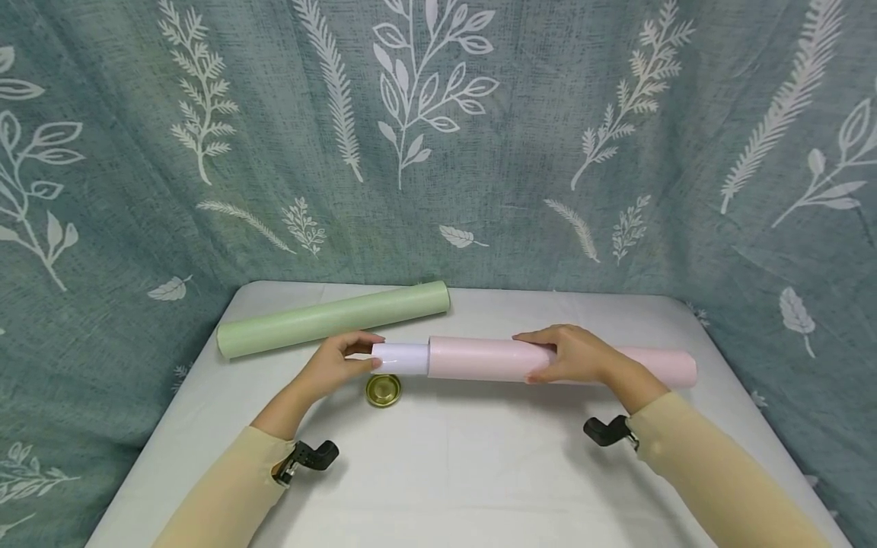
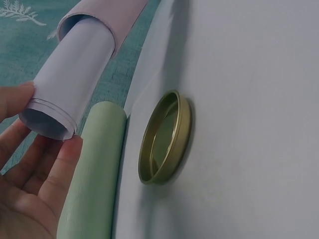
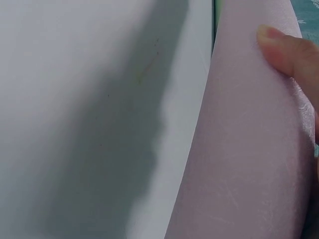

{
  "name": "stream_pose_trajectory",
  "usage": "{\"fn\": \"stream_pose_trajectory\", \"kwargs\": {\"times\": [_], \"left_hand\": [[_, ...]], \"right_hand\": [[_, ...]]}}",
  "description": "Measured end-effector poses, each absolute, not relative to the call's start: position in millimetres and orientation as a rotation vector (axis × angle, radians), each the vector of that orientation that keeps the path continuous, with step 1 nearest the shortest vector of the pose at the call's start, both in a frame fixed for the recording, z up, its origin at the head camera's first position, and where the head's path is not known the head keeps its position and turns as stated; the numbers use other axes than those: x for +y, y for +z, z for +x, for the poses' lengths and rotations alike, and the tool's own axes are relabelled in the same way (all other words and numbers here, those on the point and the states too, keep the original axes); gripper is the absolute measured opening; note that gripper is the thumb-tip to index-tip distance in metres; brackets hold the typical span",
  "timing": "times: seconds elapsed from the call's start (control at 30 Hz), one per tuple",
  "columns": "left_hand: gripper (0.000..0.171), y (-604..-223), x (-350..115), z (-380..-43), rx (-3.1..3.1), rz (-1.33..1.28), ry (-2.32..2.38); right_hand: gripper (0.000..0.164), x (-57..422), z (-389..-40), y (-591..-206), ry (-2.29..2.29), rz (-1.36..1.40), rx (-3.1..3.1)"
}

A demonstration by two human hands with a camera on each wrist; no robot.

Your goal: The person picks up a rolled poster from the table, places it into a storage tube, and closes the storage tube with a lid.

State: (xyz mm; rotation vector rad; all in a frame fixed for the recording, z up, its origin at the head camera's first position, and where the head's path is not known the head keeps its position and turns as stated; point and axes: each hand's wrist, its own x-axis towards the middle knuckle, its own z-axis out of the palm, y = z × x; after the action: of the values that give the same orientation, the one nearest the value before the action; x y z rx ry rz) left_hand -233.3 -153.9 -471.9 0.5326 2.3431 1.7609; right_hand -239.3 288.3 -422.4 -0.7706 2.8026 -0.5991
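White rolled paper sheet [image 1: 400, 359] projects from the left end of the long pink cylindrical tube [image 1: 479, 360] above the white-covered table [image 1: 479, 472]; left hand [image 1: 336, 367] pinches its free end between thumb and fingers, right hand [image 1: 575, 354] grips the tube across its upper side. Roll's inner length is hidden inside the tube; right-hand fingers are mostly cut off in the right wrist view. Shallow round gold lid [image 1: 383, 390] lies near the left hand, long green cylindrical tube [image 1: 336, 316] behind.

It is a curtained working place; which kind of room, I cannot tell. Blue-green leaf-printed curtains [image 1: 534, 144] hang behind and beside a white table [image 1: 452, 464].
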Motion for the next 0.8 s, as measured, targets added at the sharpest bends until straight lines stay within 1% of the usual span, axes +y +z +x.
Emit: {"fn": "stream_pose_trajectory", "kwargs": {"times": [0.43, 0.67, 0.8], "left_hand": [[0.037, -472.2, -133.9, -230.4, 2.256, 0.546, 1.824], [0.041, -476.3, -123.8, -231.4, 2.241, 0.600, 1.832], [0.040, -478.1, -118.3, -232.1, 2.250, 0.600, 1.837]], "right_hand": [[0.075, 281.6, -241.0, -423.1, -0.617, -0.782, 2.791], [0.076, 279.8, -240.7, -423.7, -0.610, -0.787, 2.789], [0.075, 278.5, -240.5, -423.4, -0.616, -0.793, 2.789]]}}
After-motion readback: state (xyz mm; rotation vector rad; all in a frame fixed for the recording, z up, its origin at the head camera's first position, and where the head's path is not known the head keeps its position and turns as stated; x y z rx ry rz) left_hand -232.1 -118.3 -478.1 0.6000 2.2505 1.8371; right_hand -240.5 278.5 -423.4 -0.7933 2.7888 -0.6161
